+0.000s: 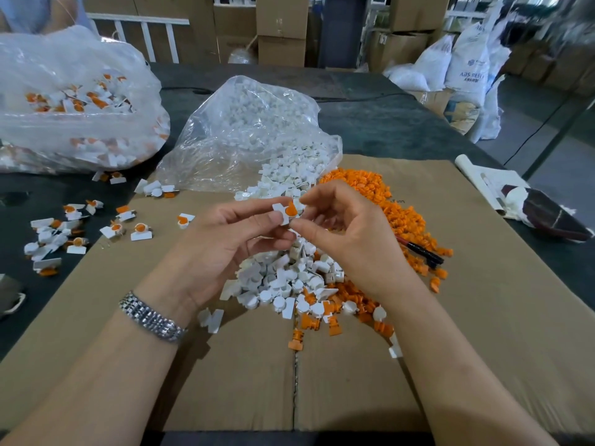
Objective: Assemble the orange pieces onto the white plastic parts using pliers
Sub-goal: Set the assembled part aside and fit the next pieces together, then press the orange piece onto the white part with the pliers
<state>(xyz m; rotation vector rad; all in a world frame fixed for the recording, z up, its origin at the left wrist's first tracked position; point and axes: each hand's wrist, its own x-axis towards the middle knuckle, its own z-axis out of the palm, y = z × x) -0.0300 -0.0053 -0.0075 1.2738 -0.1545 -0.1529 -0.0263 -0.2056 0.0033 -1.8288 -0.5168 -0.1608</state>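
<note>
Both forearms are bare, no sleeves showing at all. Only thing worn is a silver metal link-bracelet watch [151, 318] on the left wrist, chunky polished links, face turned away.

Loose white parts [283, 284] crowd the cardboard [244, 381] beneath; nearer cardboard lies bare.

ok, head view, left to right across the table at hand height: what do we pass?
Scattered assembled pieces → left hand → white part with orange piece → right hand → pliers → dark cloth bundle.
</note>
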